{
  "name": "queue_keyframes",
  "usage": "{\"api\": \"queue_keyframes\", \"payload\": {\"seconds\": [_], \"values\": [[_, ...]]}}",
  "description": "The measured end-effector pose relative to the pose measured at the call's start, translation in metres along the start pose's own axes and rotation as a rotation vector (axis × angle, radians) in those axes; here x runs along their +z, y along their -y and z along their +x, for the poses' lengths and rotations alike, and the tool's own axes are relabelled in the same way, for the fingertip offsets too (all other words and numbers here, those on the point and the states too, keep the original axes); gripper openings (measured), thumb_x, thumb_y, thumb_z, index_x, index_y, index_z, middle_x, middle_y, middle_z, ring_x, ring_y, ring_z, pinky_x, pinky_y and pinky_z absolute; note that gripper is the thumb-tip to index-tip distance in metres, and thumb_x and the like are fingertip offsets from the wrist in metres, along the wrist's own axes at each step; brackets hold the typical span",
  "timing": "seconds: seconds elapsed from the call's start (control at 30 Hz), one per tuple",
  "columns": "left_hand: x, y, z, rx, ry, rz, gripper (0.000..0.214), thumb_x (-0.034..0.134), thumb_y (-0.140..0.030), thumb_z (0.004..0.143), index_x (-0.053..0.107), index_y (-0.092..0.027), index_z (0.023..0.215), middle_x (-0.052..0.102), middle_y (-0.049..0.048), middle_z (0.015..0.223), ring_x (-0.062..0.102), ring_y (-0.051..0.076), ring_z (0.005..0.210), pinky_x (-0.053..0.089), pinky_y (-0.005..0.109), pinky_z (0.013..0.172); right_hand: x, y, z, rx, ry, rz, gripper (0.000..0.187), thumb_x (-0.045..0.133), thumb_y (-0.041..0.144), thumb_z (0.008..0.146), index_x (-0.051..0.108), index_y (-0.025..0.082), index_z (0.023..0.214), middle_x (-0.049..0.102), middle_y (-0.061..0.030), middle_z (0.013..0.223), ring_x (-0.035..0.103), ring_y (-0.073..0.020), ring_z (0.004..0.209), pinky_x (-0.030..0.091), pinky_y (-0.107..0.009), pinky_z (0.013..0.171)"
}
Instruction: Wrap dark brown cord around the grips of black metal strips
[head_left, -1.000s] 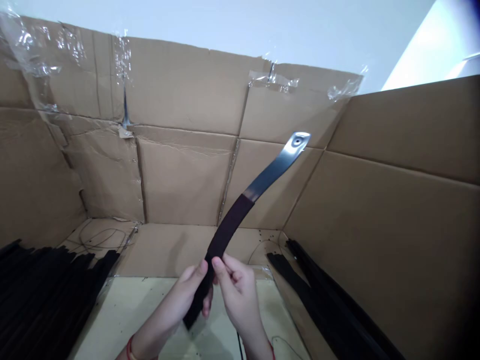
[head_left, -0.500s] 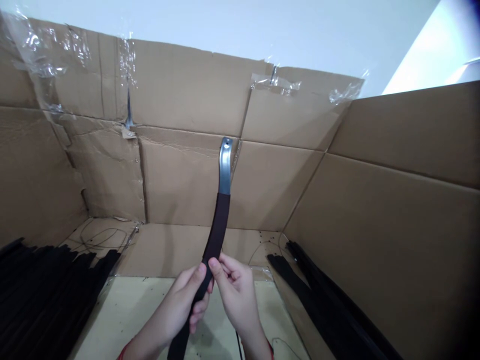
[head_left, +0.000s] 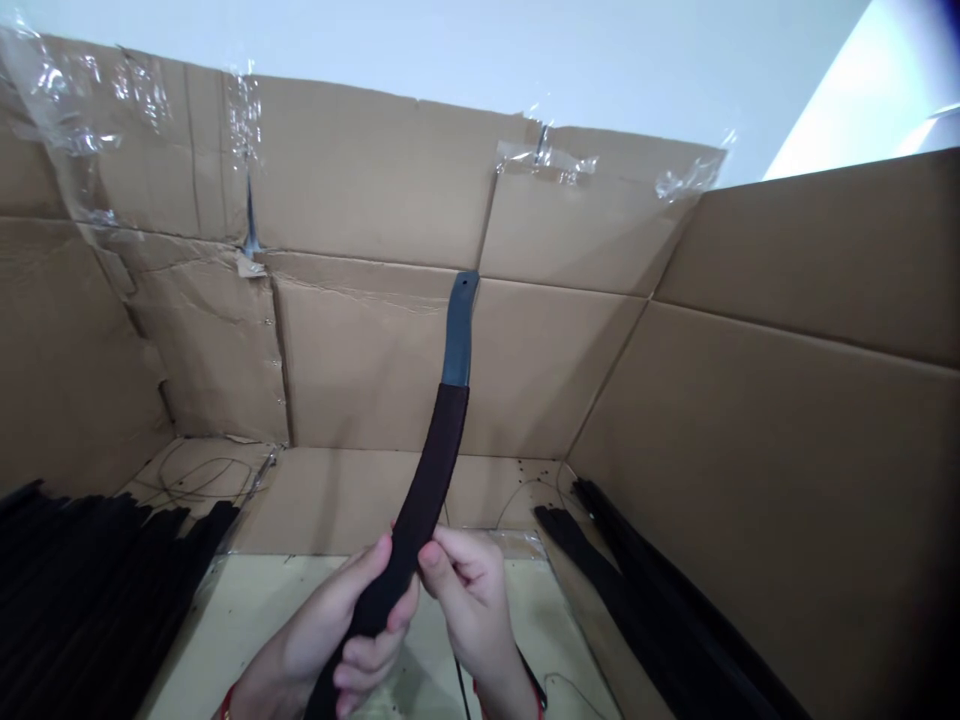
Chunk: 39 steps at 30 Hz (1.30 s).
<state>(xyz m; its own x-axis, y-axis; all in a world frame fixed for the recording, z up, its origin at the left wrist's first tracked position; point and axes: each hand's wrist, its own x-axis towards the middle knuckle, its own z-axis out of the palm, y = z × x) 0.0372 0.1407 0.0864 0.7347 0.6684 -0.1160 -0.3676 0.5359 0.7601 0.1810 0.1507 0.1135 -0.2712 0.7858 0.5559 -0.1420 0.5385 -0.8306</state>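
Note:
A long curved metal strip in a dark sleeve [head_left: 427, 480] rises from the bottom edge, leaning right toward its top. Its bare grey metal end [head_left: 459, 330] sticks out of the sleeve and has a small hole near the tip. My left hand [head_left: 352, 610] is wrapped round the lower sleeved part, thumb on the left edge and fingers curled across from behind. Higher on the right side, my right hand [head_left: 472, 590] pinches the sleeve's edge between thumb and curled fingers. The strip's lowest end lies out of frame.
Taped cardboard walls [head_left: 375, 180] stand behind and to the right. A pile of black strips [head_left: 97, 590] lies at the left, and more black strips [head_left: 622, 590] lie along the right wall. Thin loose cords [head_left: 202, 480] lie in the back left corner above the pale work surface [head_left: 285, 590].
The strip has turned about its length, so its broad face shows wider and the metal end looks duller. Its tip has shifted slightly right. Both hands still hold it.

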Motion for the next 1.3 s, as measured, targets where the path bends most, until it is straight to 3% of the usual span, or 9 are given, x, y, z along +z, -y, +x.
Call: {"api": "queue_keyframes", "payload": {"seconds": [0.27, 0.53, 0.67, 0.77, 0.83, 1.03, 1.17, 1.23, 1.3], "values": [[-0.004, 0.003, 0.0, -0.071, 0.022, 0.091, 0.068, 0.049, -0.086, 0.064, 0.044, -0.019, 0.055, 0.02, -0.0105, 0.032, 0.018, 0.003, 0.025, 0.027, 0.014, 0.027, 0.004, 0.009, -0.005, -0.042, 0.024, 0.017, 0.045, 0.051, 0.037, 0.097, 0.046, 0.015, 0.058, 0.043, 0.0024, 0.048, 0.032, -0.007, 0.045, 0.027, -0.02, 0.046], [0.0, 0.003, 0.004, -0.043, 0.061, 0.006, 0.068, 0.047, -0.084, 0.07, 0.051, -0.017, 0.067, 0.03, -0.009, 0.035, 0.026, 0.005, 0.027, 0.034, 0.016, 0.031, -0.001, -0.005, -0.002, 0.066, -0.045, 0.011, 0.051, 0.048, 0.047, 0.096, 0.04, 0.016, 0.056, 0.028, 0.0051, 0.048, 0.022, -0.0063, 0.045, 0.017, -0.022, 0.043], [0.011, -0.004, -0.005, 0.131, -0.163, 0.28, 0.057, 0.043, -0.072, 0.085, 0.053, -0.016, 0.088, 0.048, -0.0042, 0.049, 0.043, 0.007, 0.041, 0.042, 0.018, 0.047, 0.0, -0.006, -0.001, 0.037, -0.096, -0.023, 0.05, 0.046, 0.045, 0.098, 0.047, 0.014, 0.057, 0.037, 0.0029, 0.048, 0.028, -0.0068, 0.045, 0.021, -0.022, 0.044], [0.016, -0.007, -0.007, 0.299, -0.373, 0.544, 0.049, 0.046, -0.063, 0.09, 0.049, -0.016, 0.077, 0.047, -0.0027, 0.053, 0.045, 0.007, 0.048, 0.038, 0.017, 0.05, 0.0, -0.012, 0.0, 0.064, -0.137, 0.033, 0.048, 0.052, 0.043, 0.095, 0.044, 0.015, 0.057, 0.03, 0.005, 0.049, 0.022, -0.0057, 0.045, 0.018, -0.022, 0.044], [0.016, -0.006, -0.007, 0.311, -0.41, 0.548, 0.051, 0.045, -0.065, 0.089, 0.046, -0.017, 0.074, 0.041, -0.005, 0.05, 0.038, 0.006, 0.043, 0.033, 0.017, 0.045, -0.002, -0.019, 0.0, 0.111, -0.105, 0.115, 0.047, 0.054, 0.044, 0.094, 0.047, 0.014, 0.059, 0.026, 0.006, 0.051, 0.02, -0.0052, 0.046, 0.015, -0.021, 0.044], [0.005, 0.003, -0.011, 0.075, -0.212, 0.127, 0.061, 0.045, -0.079, 0.078, 0.047, -0.018, 0.076, 0.032, -0.0094, 0.04, 0.024, 0.004, 0.031, 0.024, 0.015, 0.033, -0.006, -0.025, -0.004, 0.152, 0.049, 0.284, 0.042, 0.06, 0.051, 0.09, 0.072, 0.015, 0.108, 0.025, 0.0067, 0.054, 0.02, -0.005, 0.046, 0.016, -0.019, 0.043], [0.0, 0.007, -0.003, 0.018, 0.114, -0.058, 0.058, 0.049, -0.077, 0.078, 0.047, -0.019, 0.07, 0.029, -0.0098, 0.036, 0.019, 0.005, 0.026, 0.019, 0.016, 0.026, -0.007, -0.013, -0.002, 0.149, 0.006, 0.229, 0.04, 0.069, 0.05, 0.082, 0.076, 0.013, 0.096, 0.031, 0.0059, 0.051, 0.022, -0.0044, 0.045, 0.018, -0.019, 0.042], [0.001, 0.008, 0.005, 0.043, 0.108, -0.02, 0.057, 0.049, -0.075, 0.079, 0.048, -0.019, 0.072, 0.031, -0.0092, 0.037, 0.021, 0.006, 0.027, 0.023, 0.017, 0.027, -0.009, -0.011, 0.0, 0.175, -0.026, 0.205, 0.037, 0.071, 0.047, 0.081, 0.075, 0.012, 0.091, 0.038, 0.0047, 0.049, 0.03, -0.0049, 0.043, 0.021, -0.018, 0.041], [0.004, 0.007, 0.011, 0.158, -0.08, 0.151, 0.054, 0.049, -0.07, 0.083, 0.049, -0.017, 0.076, 0.039, -0.0065, 0.043, 0.031, 0.006, 0.034, 0.031, 0.016, 0.035, -0.009, -0.012, 0.003, 0.21, -0.052, 0.177, 0.035, 0.07, 0.045, 0.082, 0.074, 0.011, 0.092, 0.049, 0.0012, 0.052, 0.041, -0.0074, 0.045, 0.027, -0.018, 0.042]]}}
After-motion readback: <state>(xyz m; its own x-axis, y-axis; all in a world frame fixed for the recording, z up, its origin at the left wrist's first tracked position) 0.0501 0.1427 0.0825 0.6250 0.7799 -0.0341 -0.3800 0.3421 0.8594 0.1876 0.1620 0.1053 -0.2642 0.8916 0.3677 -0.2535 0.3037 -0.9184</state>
